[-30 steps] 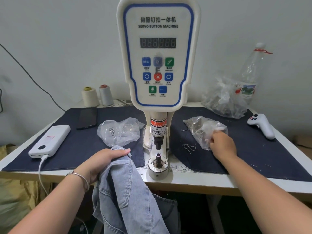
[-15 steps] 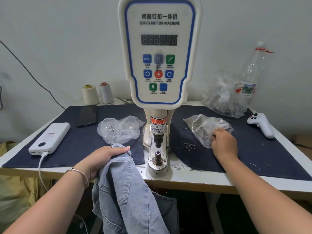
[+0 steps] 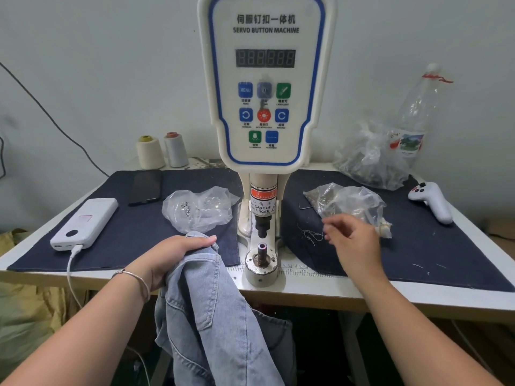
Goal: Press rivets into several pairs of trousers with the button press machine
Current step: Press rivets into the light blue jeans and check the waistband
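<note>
Left hand (image 3: 178, 254) clenched on bunched light-blue jeans (image 3: 206, 316) at worktop (image 3: 320, 292) front edge, left of servo button machine (image 3: 264, 107) lower die (image 3: 262, 253). Right hand (image 3: 354, 240) blurred, raised just before clear plastic bag (image 3: 351, 203); grip unclear.

The button press machine (image 3: 264, 135) stands mid-tabletop (image 3: 320, 291). Left of it lie a bag (image 3: 199, 210), phone (image 3: 146, 187) and power bank (image 3: 85, 223); right, another bag (image 3: 351, 203), seemingly holding rivets.
</note>
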Action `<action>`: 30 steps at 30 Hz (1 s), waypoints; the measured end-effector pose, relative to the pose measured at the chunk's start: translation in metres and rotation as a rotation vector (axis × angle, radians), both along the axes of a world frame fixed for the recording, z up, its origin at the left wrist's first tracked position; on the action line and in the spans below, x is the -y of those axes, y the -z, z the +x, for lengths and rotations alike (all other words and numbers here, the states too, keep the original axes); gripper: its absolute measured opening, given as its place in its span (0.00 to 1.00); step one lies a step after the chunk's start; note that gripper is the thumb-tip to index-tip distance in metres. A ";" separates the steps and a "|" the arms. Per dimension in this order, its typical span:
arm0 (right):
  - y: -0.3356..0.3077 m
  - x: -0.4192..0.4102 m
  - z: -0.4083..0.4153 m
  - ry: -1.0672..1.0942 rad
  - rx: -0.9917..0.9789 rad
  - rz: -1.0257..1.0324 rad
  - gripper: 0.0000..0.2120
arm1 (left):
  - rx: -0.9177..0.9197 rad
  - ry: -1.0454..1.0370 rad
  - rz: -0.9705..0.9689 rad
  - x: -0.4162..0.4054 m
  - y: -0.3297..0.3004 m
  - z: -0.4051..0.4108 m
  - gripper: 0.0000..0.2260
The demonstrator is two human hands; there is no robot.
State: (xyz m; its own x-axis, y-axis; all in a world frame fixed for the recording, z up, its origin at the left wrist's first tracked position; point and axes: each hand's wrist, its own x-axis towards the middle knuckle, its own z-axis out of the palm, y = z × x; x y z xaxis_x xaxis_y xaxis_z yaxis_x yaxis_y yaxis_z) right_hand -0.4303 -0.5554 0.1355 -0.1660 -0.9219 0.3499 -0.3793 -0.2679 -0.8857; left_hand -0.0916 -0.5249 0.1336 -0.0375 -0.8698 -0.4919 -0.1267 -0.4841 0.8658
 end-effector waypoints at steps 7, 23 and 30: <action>0.014 0.000 0.007 -0.092 0.145 0.190 0.09 | 0.018 -0.023 -0.008 -0.001 0.000 0.000 0.27; -0.027 -0.034 0.055 -0.357 0.349 0.323 0.07 | -0.004 -0.018 0.001 0.004 0.006 0.003 0.32; -0.036 -0.038 0.075 -0.367 0.402 0.404 0.09 | 0.004 -0.016 0.007 0.004 0.006 0.004 0.32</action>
State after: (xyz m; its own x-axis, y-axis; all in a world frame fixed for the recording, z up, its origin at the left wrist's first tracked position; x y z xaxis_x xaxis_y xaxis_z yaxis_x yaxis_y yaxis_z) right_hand -0.3558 -0.5178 0.1718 0.1379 -0.9888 -0.0570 0.0529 0.0648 -0.9965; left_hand -0.0880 -0.5286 0.1272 -0.0215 -0.8667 -0.4983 -0.1228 -0.4924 0.8617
